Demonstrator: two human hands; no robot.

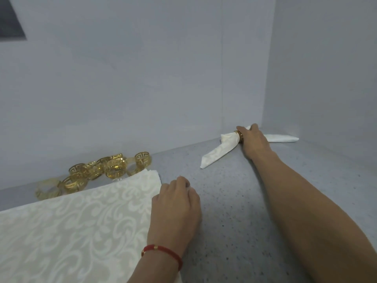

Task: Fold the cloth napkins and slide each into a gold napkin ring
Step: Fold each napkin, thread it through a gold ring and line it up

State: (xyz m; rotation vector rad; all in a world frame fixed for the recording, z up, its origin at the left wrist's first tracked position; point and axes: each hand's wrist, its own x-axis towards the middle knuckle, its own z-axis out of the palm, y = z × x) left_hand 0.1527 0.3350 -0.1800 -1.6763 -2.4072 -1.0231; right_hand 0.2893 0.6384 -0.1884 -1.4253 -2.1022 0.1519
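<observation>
A stack of white damask napkins (81, 217) lies flat at the near left. My left hand (176, 203), with a red cord bracelet on its wrist, rests by the stack's right edge with fingers curled, seemingly pinching a napkin corner. Far right, near the wall corner, lies a folded napkin (218, 153) threaded through a gold ring (239, 135). My right hand (253, 140) reaches out and grips that napkin at the ring. A pile of several gold cut-out napkin rings (106, 170) sits by the back wall, behind the stack.
The speckled grey tabletop (234, 211) meets pale walls at the back and on the right. A dark panel (10, 19) shows at the top left.
</observation>
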